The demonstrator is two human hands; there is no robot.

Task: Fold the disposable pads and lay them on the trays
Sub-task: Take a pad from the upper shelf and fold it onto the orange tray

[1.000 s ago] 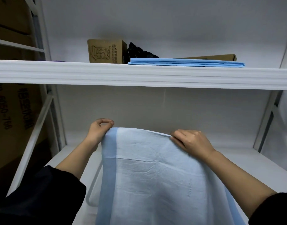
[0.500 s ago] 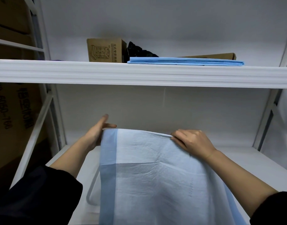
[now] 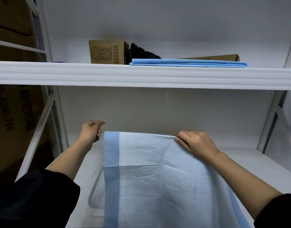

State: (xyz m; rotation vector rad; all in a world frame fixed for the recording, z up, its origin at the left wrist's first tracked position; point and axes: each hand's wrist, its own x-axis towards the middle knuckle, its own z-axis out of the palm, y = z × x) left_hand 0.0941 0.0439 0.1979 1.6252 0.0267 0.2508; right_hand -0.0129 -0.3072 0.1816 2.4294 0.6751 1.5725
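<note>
Your right hand pinches the top edge of the pad, which hangs over the lower shelf and covers most of the tray at its front edge. Your left hand is just beside the pad's left corner, fingers loosely curled, holding nothing. A folded pad lies on the upper shelf.

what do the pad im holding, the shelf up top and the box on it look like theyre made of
The pale blue disposable pad, pinched by the right hand: seemingly soft matte nonwoven tissue, creased and quilted, with a darker blue border. The white upper shelf: probably painted metal, with a smooth ridged front edge. The small brown box: matte printed cardboard.
</note>
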